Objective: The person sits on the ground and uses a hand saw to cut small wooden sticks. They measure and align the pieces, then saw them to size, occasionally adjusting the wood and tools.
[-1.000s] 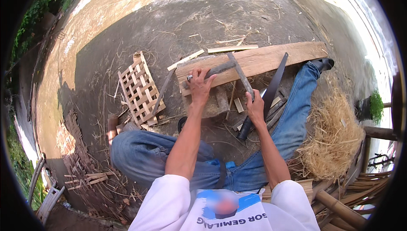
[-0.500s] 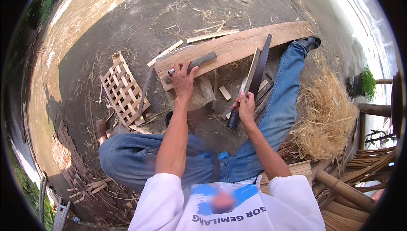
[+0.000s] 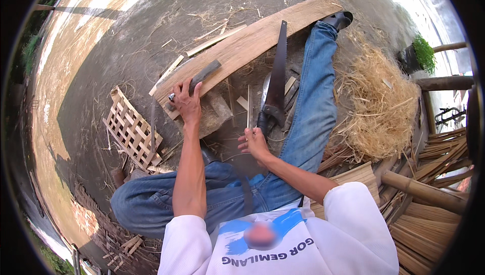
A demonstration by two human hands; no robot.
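My left hand (image 3: 187, 104) is curled over the near end of a dark, short wooden bar (image 3: 206, 75), pressing it on a long wooden plank (image 3: 252, 37). A ring is on one of its fingers. In front of my lap, my right hand (image 3: 255, 146) pinches the lower end of a thin, pale wooden strip (image 3: 248, 106), which stands up edge-on; some of its fingers stick out. Just beyond this hand, a handsaw (image 3: 276, 80) with a dark blade and black handle lies beside my right leg, apart from the fingers.
A wooden block (image 3: 216, 111) sits under the plank's near end. To the left lies a woven bamboo panel (image 3: 134, 126). Pale offcuts (image 3: 217, 40) lie along the plank's far side. A heap of shavings (image 3: 376, 106) and bamboo poles (image 3: 422, 191) are at the right.
My right hand has moved away from the saw with the strip, which now stands more upright. The saw is left by my leg. My left hand stays on the bar while the whole view shifts.
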